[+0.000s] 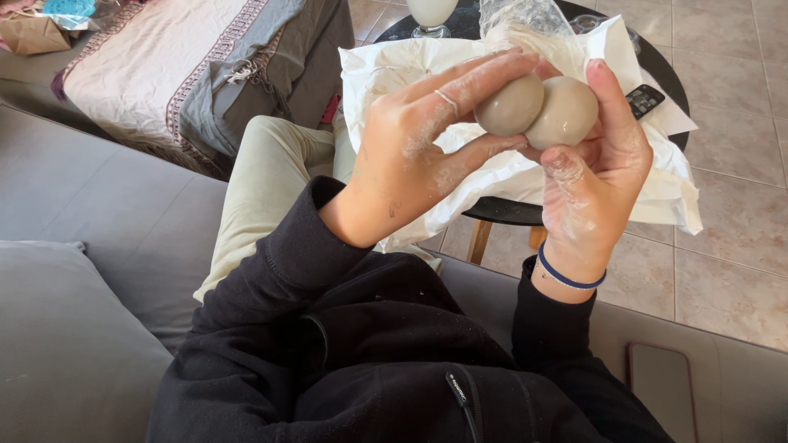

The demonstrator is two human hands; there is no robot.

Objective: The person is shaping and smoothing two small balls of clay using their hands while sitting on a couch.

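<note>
A: Entry, head view. Left hand [410,156] and right hand [595,176] are raised over the lap, in front of the round dark worktop [669,78]. Between them are two smooth grey-beige clay balls [538,111], pressed side by side and touching.

B: State of the fingers?

A: Left fingers [468,82] are curled over the top of the left ball, thumb underneath, closed on it. Right fingers wrap the right ball from the far side, thumb [566,164] at its lower edge, also closed on it. Both hands carry a pale dusty residue.

B: Handling estimate?

A: Judged only: soft and plastic, so it would dent under fingertip pressure. Fairly dense for its bulk. The surface looks matte, not wet, so slip seems unlikely. Best held by cupping each ball broadly in the palm and finger pads, away from the seam where they meet.

B: Surroundings?

A: Crumpled white paper [657,184] covers the worktop, with a clear plastic bag [525,16] and a dark remote control [644,100] on it. A phone [661,381] lies on the grey sofa [82,344] at right. Tiled floor [730,271] beyond.
</note>
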